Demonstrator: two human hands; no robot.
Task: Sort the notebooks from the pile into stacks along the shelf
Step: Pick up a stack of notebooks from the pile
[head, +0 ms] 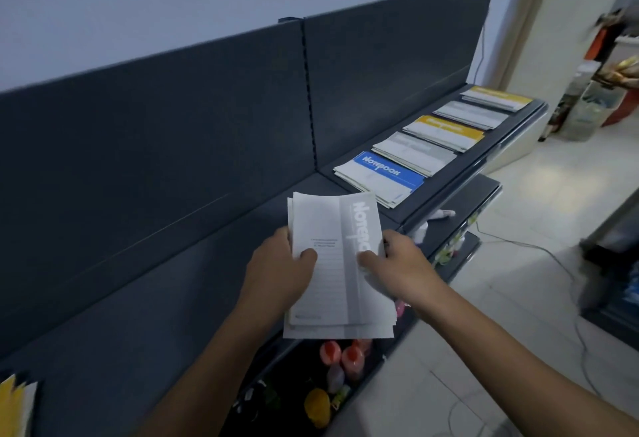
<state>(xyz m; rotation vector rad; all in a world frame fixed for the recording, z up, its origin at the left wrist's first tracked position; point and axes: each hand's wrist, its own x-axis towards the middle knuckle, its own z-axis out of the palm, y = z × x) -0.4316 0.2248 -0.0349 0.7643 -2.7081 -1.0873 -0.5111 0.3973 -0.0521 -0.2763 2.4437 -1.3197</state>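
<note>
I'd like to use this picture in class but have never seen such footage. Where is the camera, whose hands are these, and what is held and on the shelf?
No machine here: one camera sits on a person's head, looking forward and down, so both arms are the wearer's own. The left hand and right hand grip a bundle of notebooks, a grey one on top, over the front of a dark shelf. Further right on it lie five stacks in a row: a blue-topped stack nearest, then grey, yellow, grey, yellow. Part of another pile shows at the lower left corner. Bottles stand on a lower shelf.
</note>
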